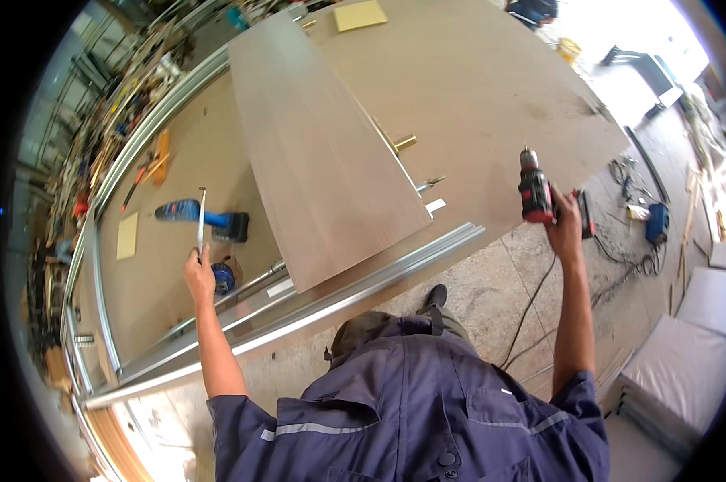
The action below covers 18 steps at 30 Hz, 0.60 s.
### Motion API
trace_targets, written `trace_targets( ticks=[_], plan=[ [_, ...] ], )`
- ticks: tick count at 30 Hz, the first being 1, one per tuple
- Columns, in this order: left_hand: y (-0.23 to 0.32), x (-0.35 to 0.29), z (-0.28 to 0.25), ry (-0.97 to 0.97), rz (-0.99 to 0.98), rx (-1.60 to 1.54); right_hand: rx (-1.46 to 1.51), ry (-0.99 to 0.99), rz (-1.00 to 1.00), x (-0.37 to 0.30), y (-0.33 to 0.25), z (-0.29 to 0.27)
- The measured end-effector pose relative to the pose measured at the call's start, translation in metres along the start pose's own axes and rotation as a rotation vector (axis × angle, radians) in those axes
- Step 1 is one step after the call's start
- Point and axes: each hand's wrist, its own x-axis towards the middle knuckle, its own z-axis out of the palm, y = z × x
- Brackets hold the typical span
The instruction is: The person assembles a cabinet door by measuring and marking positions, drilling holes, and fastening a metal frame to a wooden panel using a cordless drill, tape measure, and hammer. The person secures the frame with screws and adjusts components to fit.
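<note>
My left hand (pixel 200 277) is closed on a thin pale strip (pixel 201 218) with a small crosswise tip, pointing away from me. Right beside that hand is a round blue and black tool (pixel 223 279), partly hidden; I cannot tell whether the strip joins it. A blue cordless drill (pixel 210 218) lies just beyond. In my right hand (pixel 566 223) a red and black cordless drill (pixel 536 189) is gripped by its handle, bit pointing away, near the table's right edge. Between my hands lies a long grey-brown panel (pixel 319 153) with brass-coloured and silvery fittings (pixel 405 143) along its right side.
Metal profiles (pixel 379 269) run along the near edge of the brown table (pixel 491 88). Orange-handled pliers (pixel 134 189) and yellow pads (pixel 360 15) lie on it. A blue power tool (pixel 657 223) and cables are on the floor at right, beside wrapped packages (pixel 684 361). Cluttered shelving fills the left.
</note>
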Motion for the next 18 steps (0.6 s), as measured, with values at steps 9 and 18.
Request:
trace_targets(
  ticks=[9,18],
  plan=[
    [0.127,-0.072,-0.113,0.347,-0.156,-0.024,-0.315,-0.09,-0.25,0.186,0.054,0.064],
    [0.244,-0.186,-0.038,0.079,-0.271,-0.888,0.616,-0.498,-0.265,0.103,-0.096,0.044]
  ],
)
